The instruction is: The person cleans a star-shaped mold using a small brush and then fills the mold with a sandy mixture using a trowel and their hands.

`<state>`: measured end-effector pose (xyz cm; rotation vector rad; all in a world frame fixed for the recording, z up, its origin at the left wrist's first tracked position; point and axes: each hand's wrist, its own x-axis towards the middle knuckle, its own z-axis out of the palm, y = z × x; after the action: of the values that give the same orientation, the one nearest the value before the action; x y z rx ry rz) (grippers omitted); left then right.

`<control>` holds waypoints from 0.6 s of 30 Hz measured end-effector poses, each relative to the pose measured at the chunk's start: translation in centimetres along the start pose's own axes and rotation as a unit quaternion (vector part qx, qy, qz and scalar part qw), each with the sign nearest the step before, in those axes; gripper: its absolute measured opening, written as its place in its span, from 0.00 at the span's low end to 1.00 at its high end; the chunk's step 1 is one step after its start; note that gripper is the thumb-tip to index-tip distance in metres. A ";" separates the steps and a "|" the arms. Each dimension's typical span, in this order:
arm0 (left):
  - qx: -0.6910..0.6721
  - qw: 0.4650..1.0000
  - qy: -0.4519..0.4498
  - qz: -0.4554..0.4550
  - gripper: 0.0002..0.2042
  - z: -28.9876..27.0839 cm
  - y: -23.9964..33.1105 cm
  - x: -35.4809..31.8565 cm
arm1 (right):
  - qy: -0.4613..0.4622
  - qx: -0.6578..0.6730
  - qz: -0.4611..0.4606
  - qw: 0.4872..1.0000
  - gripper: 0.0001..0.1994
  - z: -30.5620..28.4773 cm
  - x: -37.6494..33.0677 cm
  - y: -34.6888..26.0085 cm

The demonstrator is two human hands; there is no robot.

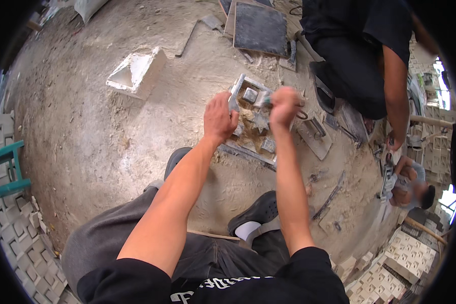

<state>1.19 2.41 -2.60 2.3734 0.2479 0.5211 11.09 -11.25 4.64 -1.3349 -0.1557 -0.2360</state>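
Observation:
On the dusty ground before me lies a square metal mould (247,148) with raised square blocks and a star-shaped piece (260,122) in its middle. My left hand (220,118) is closed over the mould's left rim. Above the mould's right side, my right hand (285,107) is closed around a small brush (263,99), its light bristles near the upper block (250,95). Motion smears this hand and the brush. Sandy residue lies between the blocks, and my hands cover part of the frame.
A white cast block (148,76) with a hollow stands at the upper left. Dark square plates (261,29) lie beyond the mould. Right of it are a handled flat trowel (314,137) and a crouching co-worker (357,55). A green stool (7,169) stands far left.

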 end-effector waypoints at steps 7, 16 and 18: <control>-0.017 0.999 -0.013 -0.044 0.21 -0.2 -0.5 -0.4 | -0.048 0.048 0.001 0.998 0.18 1.2 0.6 -2.0; -0.088 0.995 -0.034 -0.021 0.21 -0.5 -1.0 -0.4 | 0.011 0.133 0.024 0.991 0.26 3.2 0.9 -12.1; -0.099 0.993 -0.062 -0.028 0.24 -0.9 -1.3 -0.7 | 0.015 0.116 0.019 0.993 0.26 3.7 -0.1 -12.7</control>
<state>0.08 3.67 -3.05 2.1900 0.1976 0.3522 7.79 -10.40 17.45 -1.1028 -0.1281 -0.1997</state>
